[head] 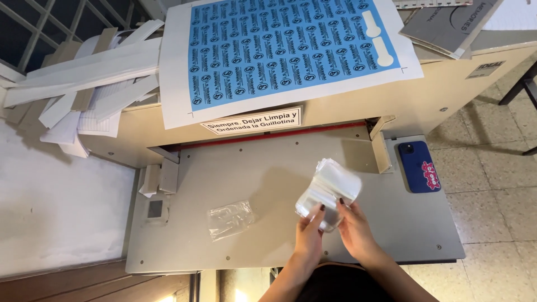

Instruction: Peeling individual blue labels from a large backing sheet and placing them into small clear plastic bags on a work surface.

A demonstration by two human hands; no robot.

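Left hand (309, 232) and right hand (352, 226) both pinch the stack of clear plastic bags (329, 190); it looks light, floppy, slippery; best gripped at the bottom edge.

The one camera sits on my head, looking steeply down at the grey guillotine table (251, 184) close before me. The printed blue sheet (285, 50) lies at the far edge of view.
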